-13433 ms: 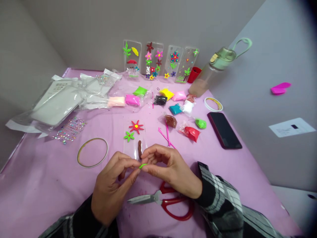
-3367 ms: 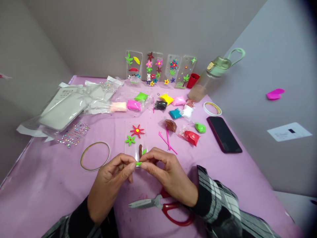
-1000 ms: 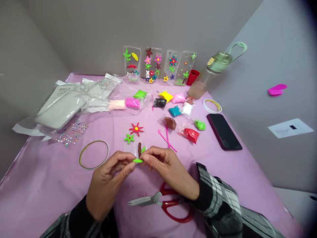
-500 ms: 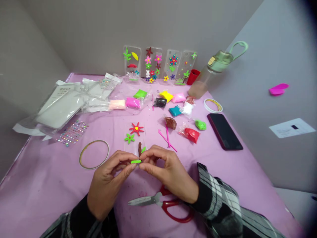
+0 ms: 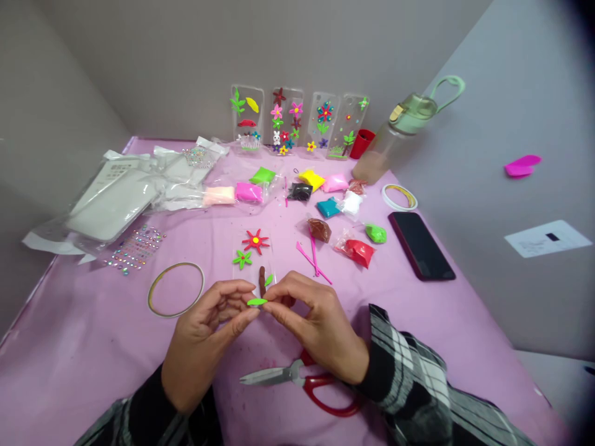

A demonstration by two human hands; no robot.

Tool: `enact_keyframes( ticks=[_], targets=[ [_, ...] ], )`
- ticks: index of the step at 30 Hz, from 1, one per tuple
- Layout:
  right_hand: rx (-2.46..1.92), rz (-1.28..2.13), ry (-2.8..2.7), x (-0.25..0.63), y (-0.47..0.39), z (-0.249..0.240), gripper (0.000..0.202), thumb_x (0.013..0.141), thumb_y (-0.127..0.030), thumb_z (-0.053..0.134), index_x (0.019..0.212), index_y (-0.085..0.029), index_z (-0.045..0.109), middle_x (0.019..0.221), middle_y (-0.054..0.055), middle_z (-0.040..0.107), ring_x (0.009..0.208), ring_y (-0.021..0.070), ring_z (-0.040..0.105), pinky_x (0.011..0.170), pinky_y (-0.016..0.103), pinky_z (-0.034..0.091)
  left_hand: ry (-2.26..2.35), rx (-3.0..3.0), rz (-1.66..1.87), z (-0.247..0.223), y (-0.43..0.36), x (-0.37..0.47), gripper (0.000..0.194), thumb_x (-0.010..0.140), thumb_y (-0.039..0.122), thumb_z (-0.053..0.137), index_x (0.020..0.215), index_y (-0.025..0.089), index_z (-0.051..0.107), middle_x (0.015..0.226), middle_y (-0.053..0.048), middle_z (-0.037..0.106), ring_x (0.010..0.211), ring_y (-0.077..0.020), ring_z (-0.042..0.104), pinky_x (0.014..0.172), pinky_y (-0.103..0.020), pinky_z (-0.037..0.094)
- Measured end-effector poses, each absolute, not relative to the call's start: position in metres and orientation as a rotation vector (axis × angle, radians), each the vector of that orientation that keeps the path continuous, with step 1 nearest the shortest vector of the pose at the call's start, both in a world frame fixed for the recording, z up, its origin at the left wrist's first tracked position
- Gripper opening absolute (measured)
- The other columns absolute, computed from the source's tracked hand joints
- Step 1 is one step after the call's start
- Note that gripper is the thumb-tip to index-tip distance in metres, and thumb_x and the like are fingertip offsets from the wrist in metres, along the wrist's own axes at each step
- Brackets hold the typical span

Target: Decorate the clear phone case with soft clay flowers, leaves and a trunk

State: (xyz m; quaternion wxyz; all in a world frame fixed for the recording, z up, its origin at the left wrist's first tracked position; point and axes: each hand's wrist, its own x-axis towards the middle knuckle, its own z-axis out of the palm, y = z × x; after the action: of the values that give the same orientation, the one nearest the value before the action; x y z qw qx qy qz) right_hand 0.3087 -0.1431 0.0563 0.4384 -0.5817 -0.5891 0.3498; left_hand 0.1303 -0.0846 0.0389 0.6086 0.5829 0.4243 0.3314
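Note:
My left hand (image 5: 211,337) and my right hand (image 5: 320,322) meet at the middle of the table, around a small bright green clay leaf (image 5: 257,302). My right thumb and index finger pinch its right end. The curled left fingers touch its left end, with the left thumb just below. Right behind the fingers lies a clear phone case (image 5: 238,278), partly hidden by my hands. On it are a red clay flower (image 5: 255,242), a green clay flower (image 5: 242,259), a brown clay stem (image 5: 263,280) and another green leaf (image 5: 268,280).
Red-handled scissors (image 5: 292,373) lie partly under my right wrist. Pink sticks (image 5: 312,263), bagged clay (image 5: 357,251), a phone (image 5: 421,246) and a bottle (image 5: 385,145) stand or lie beyond. Decorated cases (image 5: 288,118) lean on the wall. A tape ring (image 5: 151,291) and packets (image 5: 114,204) are left.
The green clay piece now shows more pointed ends and has shifted slightly right. My left index finger has lifted a little off it; the right hand keeps its pinch.

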Motion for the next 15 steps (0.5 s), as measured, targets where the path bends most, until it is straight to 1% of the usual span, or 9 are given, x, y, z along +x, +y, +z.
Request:
enact_keyframes(
  ticks=[3,7,12,15],
  targets=[
    [-1.457,0.851,-1.465,0.3088,-0.1432,0.0564,0.004,0.091,-0.019,0.066,0.092,-0.020,0.070,0.081,0.001,0.064,0.074,0.0134,0.059,0.069,0.026,0.048,1.006,1.354,0.784,0.0391,-0.0843,0.1309,0.016,0.079,0.027,0.076,0.093,0.025,0.071,0.084,0.002,0.072,0.078,-0.0127,0.069,0.071,-0.017,0.057],
    [-1.456,0.837,-1.458,0.3086,-0.1432,0.0569,0.004,0.090,-0.018,0.066,0.091,-0.020,0.070,0.081,0.001,0.064,0.074,0.0138,0.060,0.068,0.026,0.048,1.045,1.398,0.800,0.0405,-0.0834,0.1312,0.013,0.078,0.030,0.077,0.088,0.024,0.071,0.082,0.002,0.071,0.074,-0.0139,0.069,0.067,-0.018,0.057],
    [-1.463,0.835,-1.458,0.3087,-0.1437,0.0565,0.004,0.091,-0.020,0.066,0.091,-0.021,0.070,0.081,0.001,0.064,0.074,0.0143,0.060,0.068,0.026,0.048,1.012,1.482,0.820,0.0423,-0.0822,0.1293,0.003,0.080,0.025,0.073,0.083,0.026,0.072,0.080,0.004,0.070,0.075,-0.0120,0.067,0.069,-0.015,0.055],
    [-1.459,0.830,-1.463,0.3088,-0.1439,0.0560,0.004,0.091,-0.020,0.067,0.091,-0.020,0.071,0.080,0.001,0.064,0.073,0.0137,0.060,0.068,0.026,0.047,1.015,1.507,0.820,0.0421,-0.0811,0.1291,0.002,0.081,0.024,0.072,0.080,0.025,0.073,0.081,0.003,0.069,0.077,-0.0121,0.066,0.071,-0.016,0.055]
  ],
)
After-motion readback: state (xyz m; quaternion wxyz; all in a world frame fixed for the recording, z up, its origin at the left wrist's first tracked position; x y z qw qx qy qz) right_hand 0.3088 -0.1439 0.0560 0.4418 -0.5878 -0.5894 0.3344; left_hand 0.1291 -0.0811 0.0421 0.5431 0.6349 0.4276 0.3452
